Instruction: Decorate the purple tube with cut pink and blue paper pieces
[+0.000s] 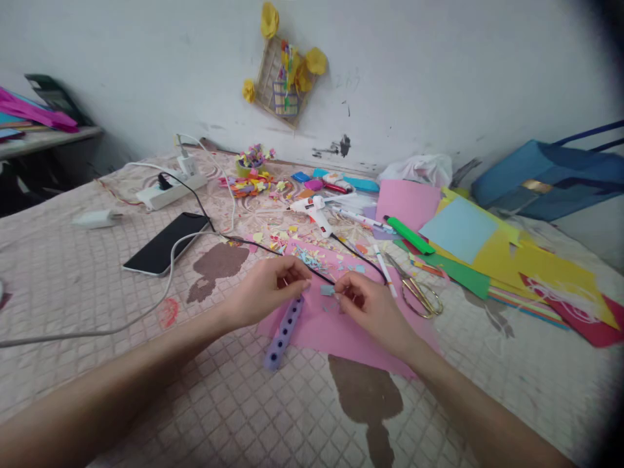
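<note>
My right hand (373, 309) pinches a small light blue piece of paper (327, 290) at its right edge, just above a pink paper sheet (336, 331). Facing it, my left hand (268, 289) has its thumb and forefinger closed together; whatever may be between them is too small to make out. A purple strip with a row of dark dots (283, 335) lies below the left fingertips, partly on the pink sheet. Beyond the hands, light blue paper scraps (312, 258) are scattered on the sheet. A black cord (266, 247) runs behind the fingers.
A white glue gun (314, 213) lies behind the hands. Gold-handled scissors (422, 296), a green marker (409, 235) and yellow paper (550, 266) are to the right. On the left are a black phone (166, 244), a power strip (170, 188) and a white cable (146, 312).
</note>
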Tool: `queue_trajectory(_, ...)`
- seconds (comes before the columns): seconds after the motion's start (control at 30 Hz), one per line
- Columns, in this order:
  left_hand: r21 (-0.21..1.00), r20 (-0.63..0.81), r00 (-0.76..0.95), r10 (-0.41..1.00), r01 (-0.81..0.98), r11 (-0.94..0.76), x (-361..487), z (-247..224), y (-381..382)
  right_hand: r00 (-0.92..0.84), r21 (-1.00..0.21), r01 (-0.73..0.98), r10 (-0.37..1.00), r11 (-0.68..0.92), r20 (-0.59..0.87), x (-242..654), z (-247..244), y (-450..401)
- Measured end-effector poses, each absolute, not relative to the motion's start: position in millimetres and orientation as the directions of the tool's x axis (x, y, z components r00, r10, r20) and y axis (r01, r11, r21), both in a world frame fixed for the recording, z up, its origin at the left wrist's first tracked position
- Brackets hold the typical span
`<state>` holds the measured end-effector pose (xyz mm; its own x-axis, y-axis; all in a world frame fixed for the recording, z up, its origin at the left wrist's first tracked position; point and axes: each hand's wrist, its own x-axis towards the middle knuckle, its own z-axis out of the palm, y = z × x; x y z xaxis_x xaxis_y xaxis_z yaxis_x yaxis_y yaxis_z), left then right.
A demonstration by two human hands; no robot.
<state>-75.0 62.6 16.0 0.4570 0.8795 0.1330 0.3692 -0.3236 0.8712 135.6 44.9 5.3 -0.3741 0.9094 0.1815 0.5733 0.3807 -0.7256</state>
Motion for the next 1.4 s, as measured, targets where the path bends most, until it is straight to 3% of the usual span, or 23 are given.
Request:
queue_trajectory(0.13, 0.854, 0.166, 0.467, 0.868, 0.373, -0.364, -65.3, 17.6, 48.4, -0.36, -0.783, 0.511, 0.916, 0.353, 0.179, 127.1, 5.2, 37.8)
queue_trajectory(0.53, 0.729, 0.23, 0.528, 0.818, 0.464, -0.504, -59.7, 12.9, 42.0, -0.385, -0.771, 0.482, 0.891, 0.416, 0.24, 120.8, 6.7, 27.3)
queue_trajectory(0.7, 0.785, 0.167, 0.518, 0.839, 0.445, -0.431, -59.4, 14.6, 42.2, -0.386, -0.853, 0.401, 0.906, 0.333, 0.172, 124.6, 5.3, 28.1)
queue_trajectory(0.9, 0.943, 0.061, 0.5, 0.864, 0.254, -0.213, -60.2, 13.3, 46.0, -0.342, -0.877, 0.426, 0.937, 0.224, 0.074, 130.9, 11.9, 31.1)
queue_trajectory(1.13, 0.939, 0.068, 0.488, 0.87, 0.264, -0.222, -59.0, 16.0, 43.3, -0.38, -0.949, 0.289, 0.925, 0.13, 0.011, 126.0, 13.5, 27.5)
queue_trajectory(1.27, 0.953, 0.056, 0.489, 0.871, 0.234, -0.192, -58.2, 15.3, 43.3, -0.324, -0.901, 0.377, 0.942, 0.214, 0.088, 123.6, 13.1, 26.1)
queue_trajectory(1.4, 0.982, 0.003, 0.51, 0.86, 0.16, -0.098, -57.8, 13.0, 44.1, -0.294, -0.721, 0.533, 0.896, 0.443, 0.333, 122.9, 12.1, 24.1)
